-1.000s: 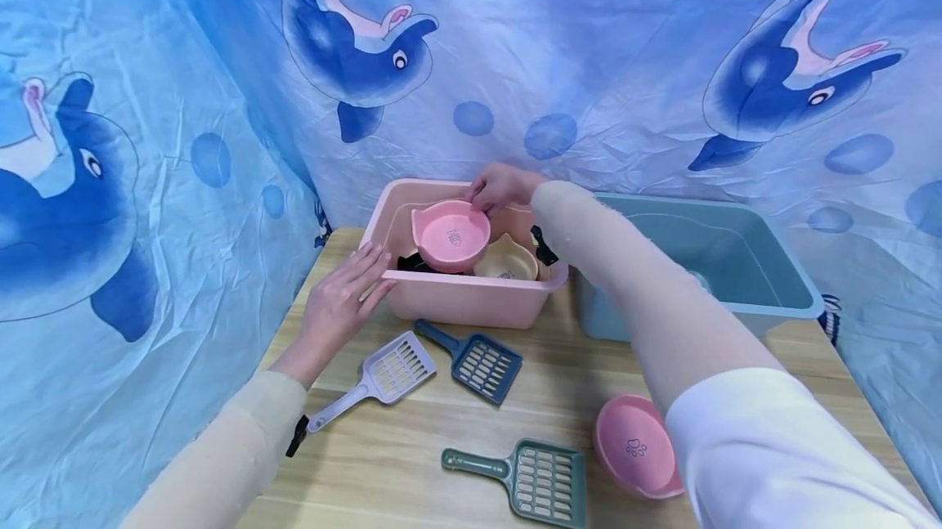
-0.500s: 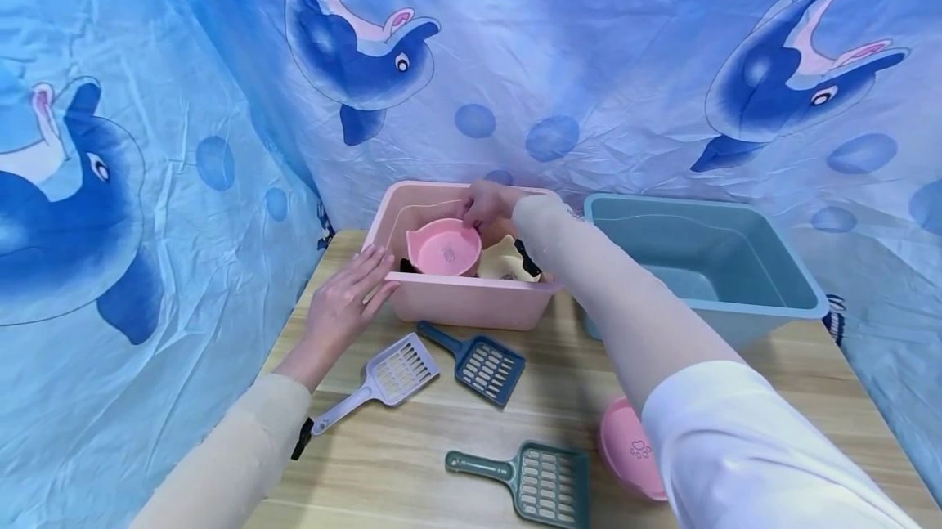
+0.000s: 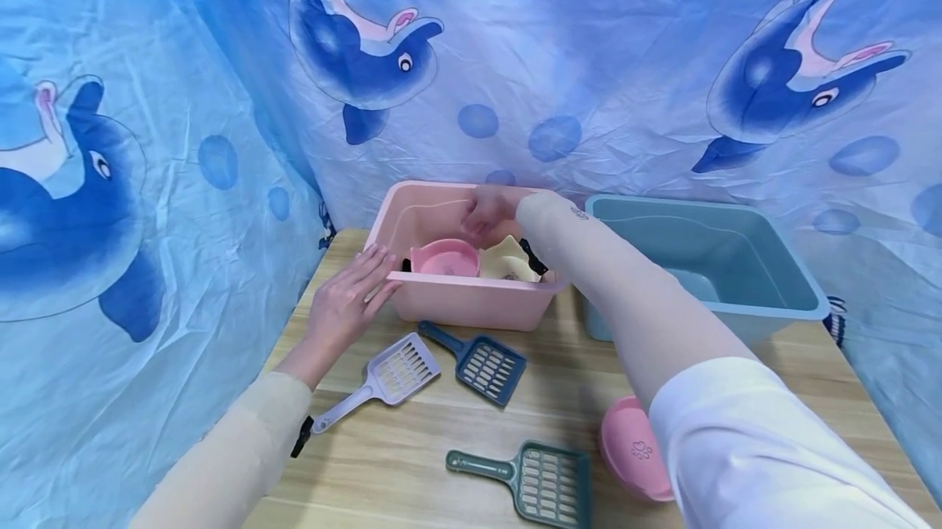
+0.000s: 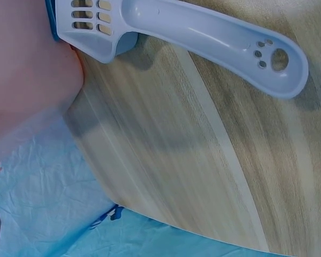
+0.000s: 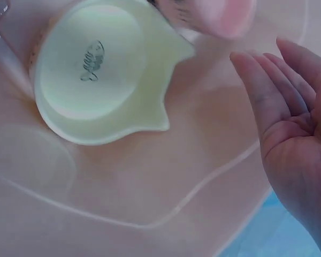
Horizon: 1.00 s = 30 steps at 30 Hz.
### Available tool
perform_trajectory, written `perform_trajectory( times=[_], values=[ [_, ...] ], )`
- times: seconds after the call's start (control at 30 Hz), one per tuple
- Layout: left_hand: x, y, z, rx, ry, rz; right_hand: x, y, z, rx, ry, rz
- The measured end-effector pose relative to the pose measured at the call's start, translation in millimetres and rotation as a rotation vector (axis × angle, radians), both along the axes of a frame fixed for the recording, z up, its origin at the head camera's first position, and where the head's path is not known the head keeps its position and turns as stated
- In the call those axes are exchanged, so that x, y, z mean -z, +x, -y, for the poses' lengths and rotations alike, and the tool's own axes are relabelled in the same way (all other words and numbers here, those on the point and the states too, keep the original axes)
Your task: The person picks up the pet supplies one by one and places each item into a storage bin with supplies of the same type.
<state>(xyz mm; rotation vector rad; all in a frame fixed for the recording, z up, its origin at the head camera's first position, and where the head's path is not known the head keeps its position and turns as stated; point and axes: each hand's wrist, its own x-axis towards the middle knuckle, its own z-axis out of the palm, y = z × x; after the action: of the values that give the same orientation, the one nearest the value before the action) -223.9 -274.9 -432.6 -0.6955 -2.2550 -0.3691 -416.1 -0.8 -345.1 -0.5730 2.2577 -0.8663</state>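
Observation:
My left hand (image 3: 346, 296) rests with straight fingers on the front left corner of the pink bin (image 3: 464, 302). Inside that bin is my right hand (image 3: 486, 210), holding nothing. Just below its fingers lies a pink cat-eared bowl (image 3: 445, 257), partly hidden by the bin's front wall. Beside it on the right sits a cream cat-eared bowl (image 3: 509, 263). In the right wrist view, the cream bowl (image 5: 93, 64) shows a fish-bone print, and the relaxed fingers of my right hand (image 5: 297, 115) are apart from both bowls. Something black peeks out at the pink bowl's left.
A blue-grey bin (image 3: 706, 304) stands to the right. On the wooden table lie a lilac litter scoop (image 3: 397, 369), a dark blue litter scoop (image 3: 488, 369), a green litter scoop (image 3: 548, 484) and a second pink bowl (image 3: 634, 451), partly covered by my right sleeve.
My right hand has lowered the pink bowl into the pink bin and let go of it; the bowl now lies deeper behind the front wall. My left hand has stayed on the corner.

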Motion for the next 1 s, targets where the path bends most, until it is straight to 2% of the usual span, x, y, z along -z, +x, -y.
perform_trajectory(
  times=[0.1,0.2,0.47,0.63,0.83,1.0],
  values=[
    [1.6,0.2,-1.0,-0.01,-0.005,0.011,-8.3,2.0,-4.5,0.04,-0.004,0.041],
    [2.1,0.4,-1.5,-0.009,-0.009,0.017,-16.0,4.8,-10.2,0.038,-0.007,0.076],
    [-1.0,-1.4,-1.5,-0.007,-0.006,-0.023,-38.2,9.8,-33.4,-0.039,0.022,0.034],
    [-1.2,-2.2,-1.1,-0.004,-0.011,-0.037,-60.6,15.0,-56.8,-0.052,0.049,0.029],
    [-1.8,-2.6,-2.0,0.001,-0.004,-0.024,-92.3,31.8,-86.9,-0.087,0.072,-0.001],
    [-1.0,-2.7,-2.7,0.002,0.0,-0.032,-111.1,51.8,-108.7,-0.138,0.093,-0.003]
  ],
)
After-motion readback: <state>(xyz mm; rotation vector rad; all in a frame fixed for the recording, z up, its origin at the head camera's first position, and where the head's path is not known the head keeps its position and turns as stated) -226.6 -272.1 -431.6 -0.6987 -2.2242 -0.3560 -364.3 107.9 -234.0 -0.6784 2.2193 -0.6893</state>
